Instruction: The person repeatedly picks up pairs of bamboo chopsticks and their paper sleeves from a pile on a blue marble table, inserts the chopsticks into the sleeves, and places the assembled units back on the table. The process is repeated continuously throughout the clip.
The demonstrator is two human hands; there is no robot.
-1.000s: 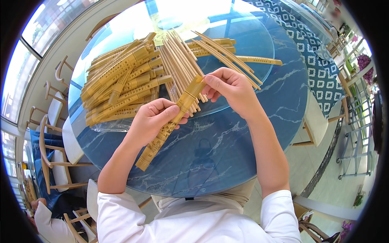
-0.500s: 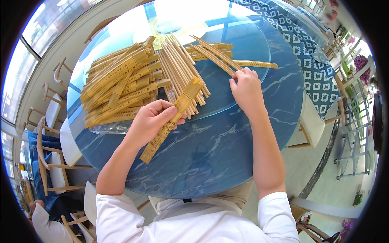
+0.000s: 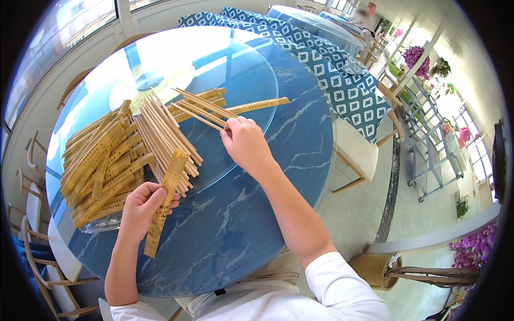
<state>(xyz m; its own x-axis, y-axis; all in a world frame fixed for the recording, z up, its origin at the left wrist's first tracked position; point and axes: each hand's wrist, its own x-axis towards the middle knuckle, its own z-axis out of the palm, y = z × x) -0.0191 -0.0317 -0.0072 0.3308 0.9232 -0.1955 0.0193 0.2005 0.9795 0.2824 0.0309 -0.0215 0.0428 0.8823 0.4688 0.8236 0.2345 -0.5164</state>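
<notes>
My left hand grips a gold-tan paper chopstick sleeve between thumb and fingers; it slants, upper end away from me. Closed in a pinch, my right hand holds the near ends of wooden chopsticks, which fan apart toward the far left. They pass above a few sleeves lying on the table. Between my hands and farther off lies a bundle of loose chopsticks. Left of it is a heap of filled-looking sleeves, partly on clear plastic.
The round blue marbled table carries a glass turntable. Chairs stand at the left, and a white-seated chair at the right. Beyond are a patterned cloth, a metal cart and a potted plant.
The view has swung to the right, so the table and both hands sit farther left. Each hand keeps its hold; the chopsticks in my right hand look more spread.
</notes>
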